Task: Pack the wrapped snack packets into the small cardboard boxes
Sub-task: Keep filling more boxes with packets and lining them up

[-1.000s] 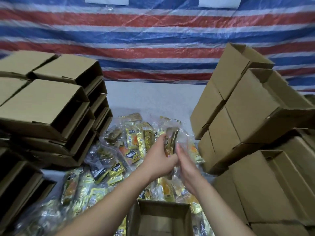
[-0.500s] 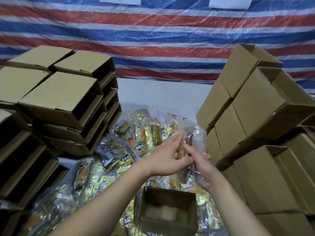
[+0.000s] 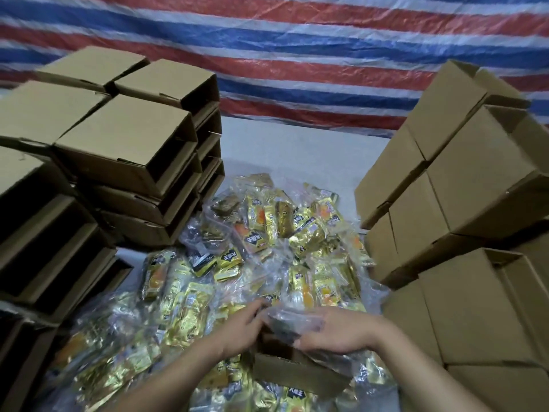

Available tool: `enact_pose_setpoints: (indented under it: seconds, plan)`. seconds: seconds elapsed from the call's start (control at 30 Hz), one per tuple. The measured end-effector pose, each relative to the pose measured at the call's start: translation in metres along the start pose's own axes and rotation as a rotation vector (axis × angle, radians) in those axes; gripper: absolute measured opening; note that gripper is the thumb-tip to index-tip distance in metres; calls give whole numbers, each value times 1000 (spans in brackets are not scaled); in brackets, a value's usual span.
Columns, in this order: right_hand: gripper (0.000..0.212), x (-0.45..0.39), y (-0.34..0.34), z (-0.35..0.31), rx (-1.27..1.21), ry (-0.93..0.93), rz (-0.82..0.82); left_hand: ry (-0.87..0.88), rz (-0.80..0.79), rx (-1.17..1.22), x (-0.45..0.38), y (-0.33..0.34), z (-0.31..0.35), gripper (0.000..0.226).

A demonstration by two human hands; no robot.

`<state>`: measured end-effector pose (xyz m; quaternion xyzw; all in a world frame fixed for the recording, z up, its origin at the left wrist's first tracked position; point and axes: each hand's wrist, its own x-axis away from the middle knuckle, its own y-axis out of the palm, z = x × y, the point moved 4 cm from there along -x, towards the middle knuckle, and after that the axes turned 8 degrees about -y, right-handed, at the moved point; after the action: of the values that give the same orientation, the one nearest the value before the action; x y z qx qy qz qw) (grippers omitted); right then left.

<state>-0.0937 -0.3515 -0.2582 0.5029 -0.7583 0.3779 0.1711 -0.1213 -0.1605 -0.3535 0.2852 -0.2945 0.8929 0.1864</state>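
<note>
Stuffing a packet into the open box near the desk's front; both hands grasp it. Big pile left, plenty of box stacks waiting.

I see bold white characters on black labels on gold snack packets, too blurred for me to read; cardboard boxes carry no print I can make out

packets between box stacks (both sides)
</note>
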Motion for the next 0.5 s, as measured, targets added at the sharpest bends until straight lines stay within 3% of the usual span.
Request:
enact_pose_setpoints:
  seconds: [0.07, 0.2, 0.3, 0.4, 0.5]
  plan:
    - [70, -14, 9, 1, 93, 48, -110, 3, 13, 70, 3, 3, -1, 17]
    - [40, -38, 13, 12, 33, 123, -190, 8, 31, 187, 5, 4, 1, 17]
    - [47, -49, 21, 24, 0, 138, -263, -2, 29, 177, 6, 5, -6, 27]
    - [61, -57, 34, 39, -46, 131, -290, 8, 35, 147, 5, 7, -11, 23]
    - [65, -69, 51, 57, 233, 188, -351, 28, 62, 118, 4, 10, -10, 23]
